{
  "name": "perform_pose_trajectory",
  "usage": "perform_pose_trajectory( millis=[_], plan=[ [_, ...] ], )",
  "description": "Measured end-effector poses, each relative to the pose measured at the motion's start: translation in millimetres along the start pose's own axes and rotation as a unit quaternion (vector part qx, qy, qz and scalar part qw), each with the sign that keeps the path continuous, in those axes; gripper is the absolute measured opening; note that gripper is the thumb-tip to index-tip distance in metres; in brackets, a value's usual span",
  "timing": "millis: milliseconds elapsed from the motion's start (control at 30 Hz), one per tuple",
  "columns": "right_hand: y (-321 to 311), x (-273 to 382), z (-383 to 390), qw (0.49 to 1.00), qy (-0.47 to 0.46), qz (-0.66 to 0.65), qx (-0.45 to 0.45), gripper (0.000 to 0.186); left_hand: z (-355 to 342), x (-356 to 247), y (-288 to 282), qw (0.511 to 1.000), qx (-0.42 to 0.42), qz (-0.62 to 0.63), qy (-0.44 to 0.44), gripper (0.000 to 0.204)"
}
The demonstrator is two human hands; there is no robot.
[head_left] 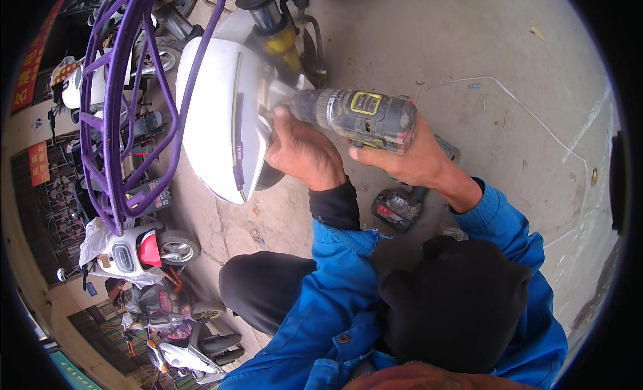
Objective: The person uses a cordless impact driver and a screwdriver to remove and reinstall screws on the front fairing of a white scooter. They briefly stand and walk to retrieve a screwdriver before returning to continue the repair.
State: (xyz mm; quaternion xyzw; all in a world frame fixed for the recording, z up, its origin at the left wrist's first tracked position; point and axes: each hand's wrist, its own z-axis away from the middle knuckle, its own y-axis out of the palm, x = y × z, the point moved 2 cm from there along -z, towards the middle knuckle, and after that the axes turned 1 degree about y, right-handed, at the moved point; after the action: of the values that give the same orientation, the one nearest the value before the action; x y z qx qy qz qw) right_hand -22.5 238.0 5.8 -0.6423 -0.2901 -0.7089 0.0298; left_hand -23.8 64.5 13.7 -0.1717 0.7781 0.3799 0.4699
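My right hand (418,159) grips a dusty grey cordless drill (358,122) with yellow-green trim, held sideways with its nose to the left. The drill's nose meets a pale bracket area on a white front mudguard (207,115) beside a metal fork leg (271,35). My left hand (298,152) is closed on the mudguard's right edge, its thumb up by the drill's nose; its fingertips are hidden. The exact contact point of the drill is hidden too. Below the drill, a second dusty power tool (395,206) with a battery lies on the concrete, partly hidden by my right arm.
A purple metal frame (134,122) arches over the left of the mudguard. Parked scooters (134,252) and motorbikes line the left side, before a shopfront with red banners (37,55). A thin pale cable (536,125) loops across the concrete floor (469,41) on the right.
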Motion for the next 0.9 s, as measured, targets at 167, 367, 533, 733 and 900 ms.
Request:
perform_pose_trajectory(
  millis=[167, 367, 533, 733, 900],
  plan=[
    [0.9, -3.1, -0.1, 1.0, 0.015, -0.023, -0.002, 0.05, 1.3, -0.9, 3.1, 1.0, 0.004, 0.009, 0.001, 0.03],
    [-1.4, -1.6, -0.9, 1.0, 0.006, 0.012, 0.007, 0.051, 1.4, -3.1, 3.1, 1.0, 0.006, 0.021, -0.007, 0.033],
    [0.0, -3.4, 1.8, 0.999, 0.03, -0.019, -0.019, 0.052, 1.9, 2.0, 1.9, 1.0, -0.011, -0.002, 0.028, 0.028],
    [-1.8, 0.0, 0.5, 0.999, 0.024, 0.027, -0.002, 0.055, 2.2, 0.0, -1.3, 1.0, 0.003, 0.009, -0.005, 0.029],
    [-1.0, -0.5, -0.1, 1.0, 0.013, 0.0, -0.006, 0.05, 4.2, -2.4, 6.4, 1.0, 0.01, 0.007, 0.026, 0.029]
  ],
)
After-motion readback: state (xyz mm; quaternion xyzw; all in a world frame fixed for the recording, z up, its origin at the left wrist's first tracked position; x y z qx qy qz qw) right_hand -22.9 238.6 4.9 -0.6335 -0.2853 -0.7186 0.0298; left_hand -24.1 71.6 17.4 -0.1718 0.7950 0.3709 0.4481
